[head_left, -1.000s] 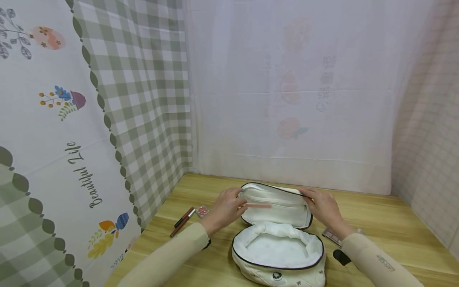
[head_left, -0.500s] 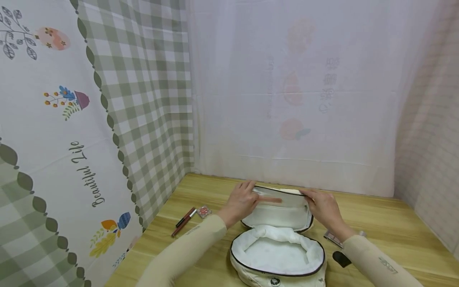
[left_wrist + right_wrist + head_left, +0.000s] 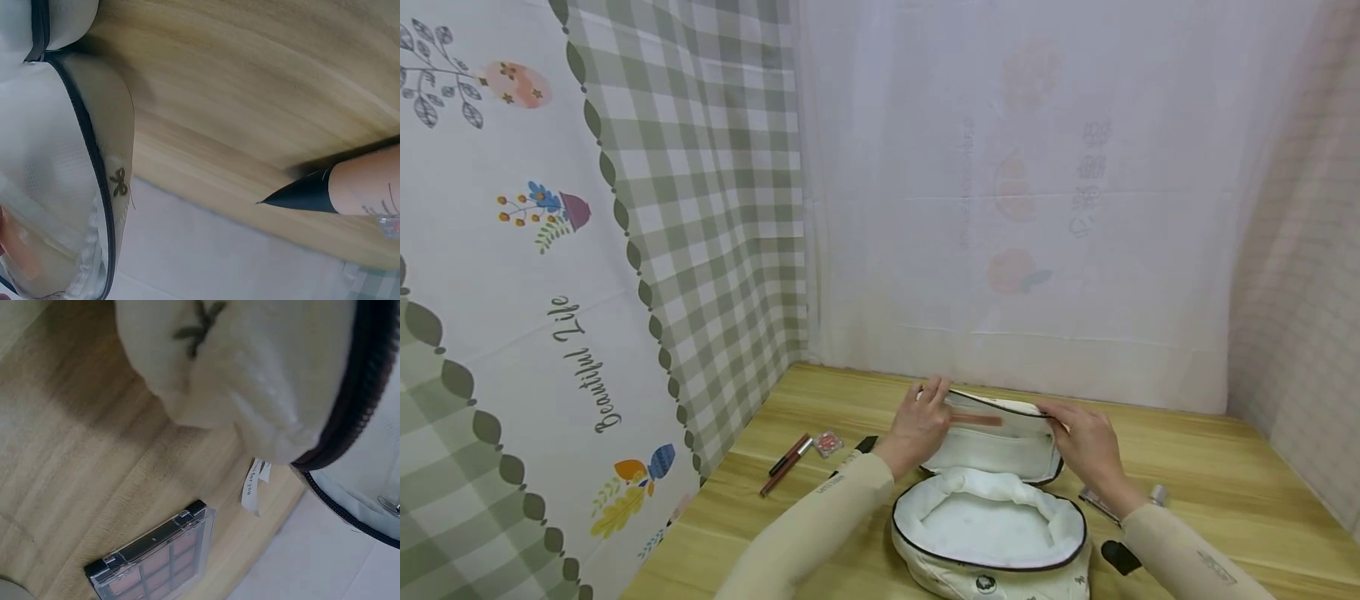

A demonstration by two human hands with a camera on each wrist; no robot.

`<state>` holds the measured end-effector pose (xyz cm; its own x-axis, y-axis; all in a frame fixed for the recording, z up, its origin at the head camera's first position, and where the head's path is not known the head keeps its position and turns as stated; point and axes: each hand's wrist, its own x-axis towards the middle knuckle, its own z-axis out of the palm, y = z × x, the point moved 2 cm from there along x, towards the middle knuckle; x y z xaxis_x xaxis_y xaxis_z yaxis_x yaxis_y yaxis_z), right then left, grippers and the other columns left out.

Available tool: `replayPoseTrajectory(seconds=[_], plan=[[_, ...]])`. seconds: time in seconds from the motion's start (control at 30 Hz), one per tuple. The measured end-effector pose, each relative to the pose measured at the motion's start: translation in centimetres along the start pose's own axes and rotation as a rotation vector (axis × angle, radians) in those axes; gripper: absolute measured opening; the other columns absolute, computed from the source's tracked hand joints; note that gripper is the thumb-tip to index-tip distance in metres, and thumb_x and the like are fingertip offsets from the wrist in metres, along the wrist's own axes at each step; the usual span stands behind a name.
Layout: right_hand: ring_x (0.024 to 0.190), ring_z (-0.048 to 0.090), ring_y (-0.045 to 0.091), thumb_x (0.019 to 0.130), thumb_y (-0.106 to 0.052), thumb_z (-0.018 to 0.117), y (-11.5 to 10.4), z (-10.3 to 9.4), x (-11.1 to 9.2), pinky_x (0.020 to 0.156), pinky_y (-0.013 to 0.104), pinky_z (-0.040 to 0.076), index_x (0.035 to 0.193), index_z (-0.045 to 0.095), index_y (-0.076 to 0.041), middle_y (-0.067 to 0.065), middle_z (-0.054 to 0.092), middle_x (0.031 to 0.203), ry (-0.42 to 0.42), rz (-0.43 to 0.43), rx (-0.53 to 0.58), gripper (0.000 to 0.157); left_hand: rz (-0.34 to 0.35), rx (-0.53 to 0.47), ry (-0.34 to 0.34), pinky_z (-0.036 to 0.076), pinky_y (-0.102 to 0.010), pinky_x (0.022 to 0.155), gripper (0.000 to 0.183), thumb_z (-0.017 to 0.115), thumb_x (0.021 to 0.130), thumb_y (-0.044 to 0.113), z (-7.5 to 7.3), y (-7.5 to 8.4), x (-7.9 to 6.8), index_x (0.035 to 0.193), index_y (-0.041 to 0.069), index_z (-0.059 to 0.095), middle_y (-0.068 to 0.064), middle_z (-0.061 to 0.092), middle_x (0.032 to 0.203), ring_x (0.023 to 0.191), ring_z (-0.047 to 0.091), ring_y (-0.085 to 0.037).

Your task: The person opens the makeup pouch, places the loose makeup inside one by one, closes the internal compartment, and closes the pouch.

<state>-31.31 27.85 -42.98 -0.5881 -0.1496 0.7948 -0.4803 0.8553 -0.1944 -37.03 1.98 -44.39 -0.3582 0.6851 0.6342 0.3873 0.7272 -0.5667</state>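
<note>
A cream zip-up cosmetic bag (image 3: 943,575) stands unzipped on the table, its lid (image 3: 988,454) raised at the back. My left hand (image 3: 923,425) is at the lid's upper left corner and pinches a slim pink stick (image 3: 977,420). The stick reaches behind the sheer pocket inside the lid; its near end is hidden by the fingers. In the left wrist view, a fingertip touches the pink stick (image 3: 19,250) at the frame's edge. With my right hand (image 3: 1086,442) I grip the lid's upper right edge. White padded lining shows inside the bag.
To the left lie two slim dark makeup tubes (image 3: 786,465) and a small clear-cased compact (image 3: 828,442). On the right are an eyeshadow palette (image 3: 156,562), partly under my arm, and a silver-capped item (image 3: 1158,495). A white label (image 3: 252,487) hangs by the bag.
My left hand has moved right and slightly up with the pink stick, which now shows through the sheer lid pocket. The right hand keeps its hold on the lid edge.
</note>
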Motion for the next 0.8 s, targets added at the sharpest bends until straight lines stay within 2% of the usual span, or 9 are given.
replayPoseTrajectory(seconds=[0.1, 0.23, 0.33, 0.6, 0.8], plan=[[0.081, 0.069, 0.039, 0.078, 0.009, 0.075, -0.1, -0.2, -0.1, 0.079, 0.058, 0.044, 0.106, 0.076, -0.002, 0.018, 0.073, 0.099, 0.001, 0.012, 0.000, 0.030, -0.007, 0.017, 0.018, 0.036, -0.037, 0.091, 0.020, 0.065, 0.091, 0.029, 0.3, 0.3, -0.1, 0.072, 0.024, 0.070, -0.008, 0.051, 0.134, 0.124, 0.044, -0.025], [0.082, 0.069, 0.040, 0.078, 0.008, 0.075, -0.1, -0.3, -0.4, 0.080, 0.058, 0.044, 0.106, 0.076, -0.002, 0.018, 0.073, 0.100, 0.001, 0.030, 0.007, 0.029, 0.001, 0.007, 0.001, 0.036, -0.040, 0.098, 0.018, 0.067, 0.091, 0.038, 0.5, 0.9, -0.2, 0.084, 0.025, 0.076, -0.010, 0.052, 0.139, 0.131, 0.042, -0.027], [0.083, 0.068, 0.040, 0.078, 0.007, 0.075, -0.1, -0.3, -0.5, 0.080, 0.059, 0.044, 0.106, 0.076, -0.002, 0.018, 0.073, 0.100, -0.005, 0.038, 0.011, 0.029, 0.025, -0.014, -0.042, 0.035, -0.043, 0.103, 0.023, 0.065, 0.093, 0.044, 0.3, 1.4, -0.3, 0.091, 0.025, 0.077, -0.013, 0.049, 0.144, 0.137, 0.039, -0.029], [0.083, 0.068, 0.041, 0.080, 0.007, 0.075, -0.2, -0.4, -0.6, 0.080, 0.061, 0.044, 0.106, 0.076, -0.003, 0.018, 0.073, 0.102, -0.020, 0.049, 0.009, 0.028, 0.055, -0.034, -0.145, 0.031, -0.047, 0.112, 0.031, 0.057, 0.097, 0.051, -0.2, 2.0, -0.5, 0.096, 0.025, 0.074, -0.014, 0.038, 0.154, 0.144, 0.030, -0.029], [0.081, 0.068, 0.041, 0.080, 0.006, 0.074, -0.1, -0.4, -0.7, 0.080, 0.061, 0.044, 0.107, 0.076, -0.003, 0.018, 0.073, 0.104, -0.022, 0.056, 0.002, 0.029, 0.080, -0.056, -0.088, 0.031, -0.047, 0.112, 0.023, 0.065, 0.092, 0.048, -0.7, 1.5, -1.2, 0.092, 0.027, 0.074, -0.014, 0.042, 0.152, 0.143, 0.032, -0.030]])
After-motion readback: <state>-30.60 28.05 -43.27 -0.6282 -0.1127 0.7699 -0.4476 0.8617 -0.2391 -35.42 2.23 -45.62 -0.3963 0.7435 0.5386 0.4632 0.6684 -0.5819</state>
